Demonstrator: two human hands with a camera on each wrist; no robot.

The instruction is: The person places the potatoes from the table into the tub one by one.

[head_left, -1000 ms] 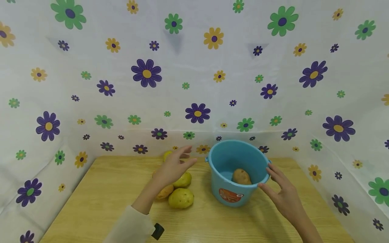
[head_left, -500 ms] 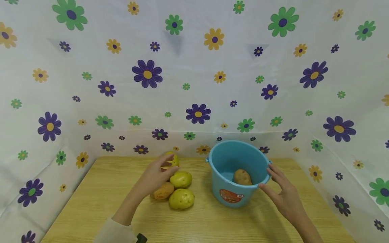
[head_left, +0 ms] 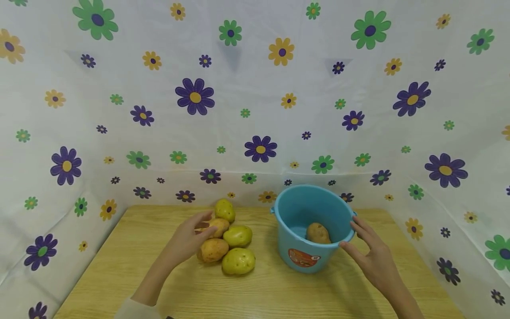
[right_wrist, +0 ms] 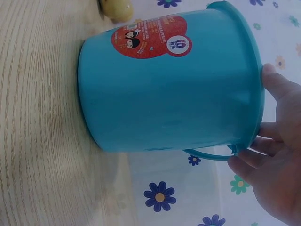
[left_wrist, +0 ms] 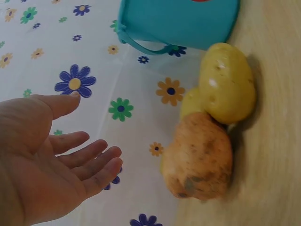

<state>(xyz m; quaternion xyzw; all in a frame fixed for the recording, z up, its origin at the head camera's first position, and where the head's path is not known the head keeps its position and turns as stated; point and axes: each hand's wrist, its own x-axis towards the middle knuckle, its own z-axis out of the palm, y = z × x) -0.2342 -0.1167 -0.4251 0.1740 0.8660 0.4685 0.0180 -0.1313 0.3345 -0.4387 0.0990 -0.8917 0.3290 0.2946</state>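
Head camera: looks forward and down, set highest, taking in table, bucket, potatoes. Left-wrist camera: turned sideways, close to potatoes, facing across towards bucket. Right-wrist camera: turned sideways, close to bucket, facing labelled side. Shared throughout: bucket.

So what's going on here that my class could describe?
A person's right hand touches the blue bucket at its rim. One potato sits inside. The left hand is open beside five more potatoes, three yellowish and two browner, grouped on the table; it holds none of them.
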